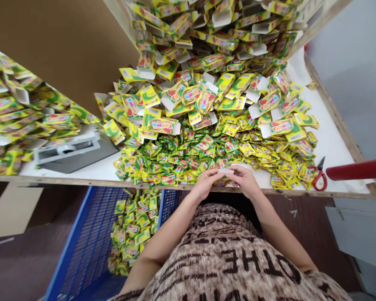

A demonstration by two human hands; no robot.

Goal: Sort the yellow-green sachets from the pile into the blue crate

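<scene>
White, small, card-like piece (226, 171), held pinched by both left hand (206, 183) and right hand (244, 180) at front edge of white-topped table (329, 144). Just beyond, heaped glossy green-and-yellow sachets (188, 154), then open-ended printed yellow cardboard boxes (161, 126): judged unfinished, plenty left. Below table level, on left, blue perforated plastic crate (77, 234) holding closed-looking yellow boxes (143, 220): judged done.

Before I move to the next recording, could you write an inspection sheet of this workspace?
Surface: white tabletop with wooden front edge.
Materials: yellow-green cardboard boxes, some open, heaped behind glossy yellow-green sachets.
Clutter: red-handled metal scissors, right; grey frame-like stand, left.
Hands: left hand and right hand together hold a small whitish piece, unidentifiable.
Cables: nothing seen.
Surroundings: blue plastic crate below, containing similar packs; red cylindrical bar, right; brown cardboard panel, left.
</scene>
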